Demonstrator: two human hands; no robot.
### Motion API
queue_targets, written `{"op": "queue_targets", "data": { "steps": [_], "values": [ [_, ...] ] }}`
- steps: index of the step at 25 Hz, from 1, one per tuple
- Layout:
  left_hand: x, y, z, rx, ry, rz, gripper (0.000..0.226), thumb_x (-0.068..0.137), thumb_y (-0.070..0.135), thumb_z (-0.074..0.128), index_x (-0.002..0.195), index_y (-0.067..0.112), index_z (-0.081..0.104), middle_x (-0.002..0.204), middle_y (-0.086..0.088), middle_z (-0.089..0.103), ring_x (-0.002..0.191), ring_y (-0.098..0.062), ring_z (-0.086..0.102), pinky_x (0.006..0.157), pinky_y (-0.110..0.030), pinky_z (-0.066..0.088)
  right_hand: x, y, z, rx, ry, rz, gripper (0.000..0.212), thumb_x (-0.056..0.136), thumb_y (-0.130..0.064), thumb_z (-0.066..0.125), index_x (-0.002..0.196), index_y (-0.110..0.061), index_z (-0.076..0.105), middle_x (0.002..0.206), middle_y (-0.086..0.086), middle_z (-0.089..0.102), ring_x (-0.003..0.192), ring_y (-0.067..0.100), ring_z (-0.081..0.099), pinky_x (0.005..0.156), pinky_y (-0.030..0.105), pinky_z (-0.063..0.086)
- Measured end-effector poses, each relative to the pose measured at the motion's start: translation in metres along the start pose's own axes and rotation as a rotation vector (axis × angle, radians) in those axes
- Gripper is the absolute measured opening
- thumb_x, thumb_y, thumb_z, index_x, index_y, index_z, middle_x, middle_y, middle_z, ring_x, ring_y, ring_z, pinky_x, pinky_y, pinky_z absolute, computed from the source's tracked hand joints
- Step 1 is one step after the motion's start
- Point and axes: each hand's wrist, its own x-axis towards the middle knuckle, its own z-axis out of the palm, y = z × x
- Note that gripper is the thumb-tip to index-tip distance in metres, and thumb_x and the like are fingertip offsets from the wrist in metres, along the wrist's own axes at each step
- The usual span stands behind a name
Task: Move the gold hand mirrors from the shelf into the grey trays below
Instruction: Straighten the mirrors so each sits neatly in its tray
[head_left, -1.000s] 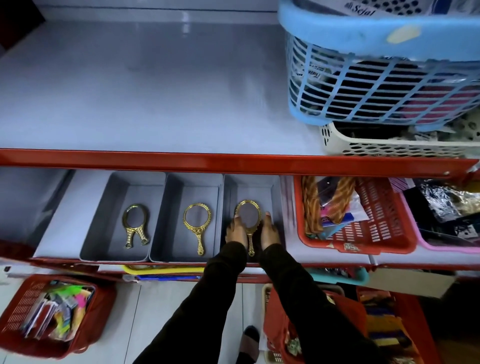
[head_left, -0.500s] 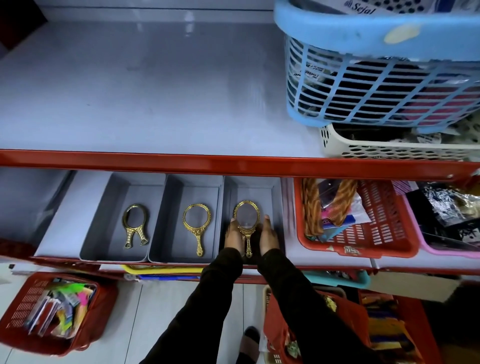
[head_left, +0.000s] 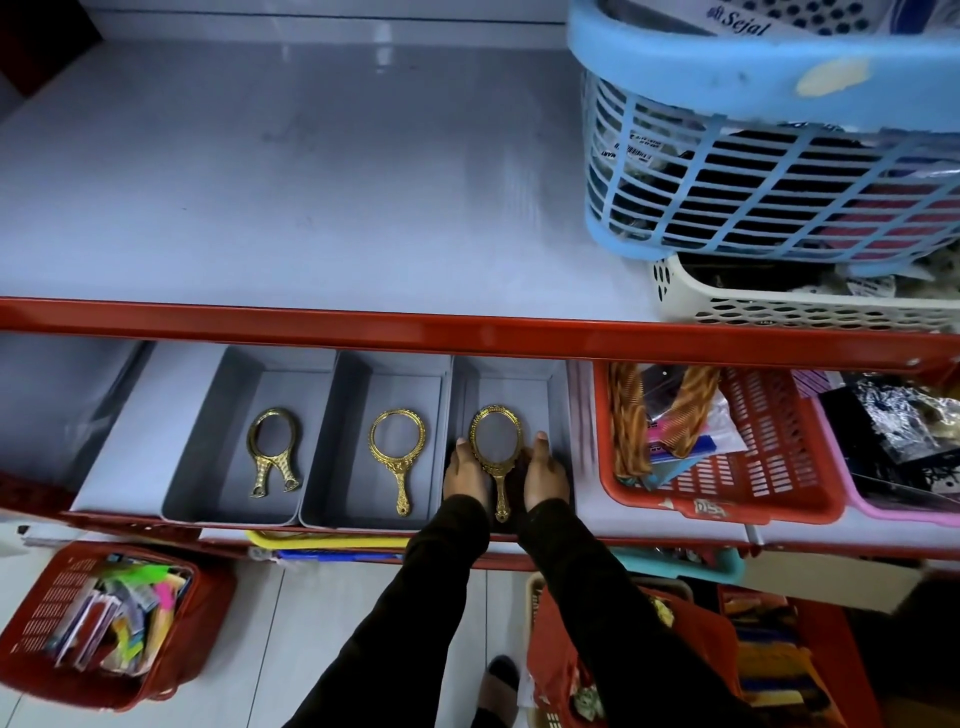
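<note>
Gold hand mirrors lie one in each of three grey trays (head_left: 332, 415), oval and ornate. Left hand (head_left: 466, 474) and right hand (head_left: 544, 474), fingers together, cup the third mirror (head_left: 496, 447) between them without pinching it. Smooth plastic may let it slide crooked.

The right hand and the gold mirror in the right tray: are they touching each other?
Cannot tell. In the head view the right hand lies close beside the mirror in the right grey tray, but neither contact nor a gap shows plainly.
</note>
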Motion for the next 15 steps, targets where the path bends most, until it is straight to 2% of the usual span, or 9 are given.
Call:
{"op": "queue_targets", "data": {
  "steps": [1,4,9,12,15],
  "values": [
    [0.001,0.000,0.001,0.029,0.014,0.013,0.060,0.101,0.049,0.026,0.149,0.015,0.035,0.149,-0.015,0.042,0.136,-0.033,0.040,0.110,-0.036,0.033,0.001,-0.002,-0.002,-0.026,0.013,-0.017,0.067,0.098,-0.058,0.026,0.119,-0.008,0.066,0.117,0.016,0.068,0.105,0.029,0.062,0.077,0.026,0.042],
    [0.006,0.005,0.005,0.070,0.017,0.042,0.061,0.101,0.048,0.022,0.151,0.014,0.030,0.152,-0.015,0.038,0.140,-0.031,0.036,0.113,-0.035,0.029,0.007,-0.010,-0.001,-0.062,-0.004,-0.054,0.066,0.098,-0.058,0.025,0.125,-0.010,0.063,0.125,0.015,0.065,0.116,0.031,0.059,0.087,0.028,0.039],
    [0.021,0.013,0.011,0.085,0.017,0.058,0.061,0.102,0.047,0.023,0.149,0.011,0.036,0.148,-0.017,0.044,0.136,-0.032,0.042,0.109,-0.032,0.033,0.014,-0.021,0.003,-0.115,-0.024,-0.073,0.068,0.097,-0.059,0.026,0.131,-0.011,0.060,0.131,0.015,0.062,0.119,0.032,0.057,0.091,0.031,0.041],
    [0.016,0.016,0.012,0.087,-0.009,0.071,0.064,0.099,0.052,0.025,0.146,0.012,0.041,0.142,-0.017,0.050,0.130,-0.032,0.048,0.108,-0.035,0.037,0.011,-0.024,0.001,-0.125,-0.016,-0.082,0.067,0.099,-0.057,0.026,0.130,-0.010,0.060,0.131,0.015,0.062,0.119,0.032,0.057,0.088,0.030,0.040],
    [0.002,0.020,0.009,0.116,-0.048,0.139,0.063,0.099,0.052,0.025,0.150,0.017,0.035,0.150,-0.012,0.042,0.137,-0.030,0.041,0.115,-0.039,0.032,-0.002,-0.030,-0.003,-0.102,0.009,-0.100,0.065,0.100,-0.055,0.027,0.134,-0.007,0.054,0.136,0.017,0.057,0.125,0.034,0.052,0.096,0.034,0.039]
  ]
}}
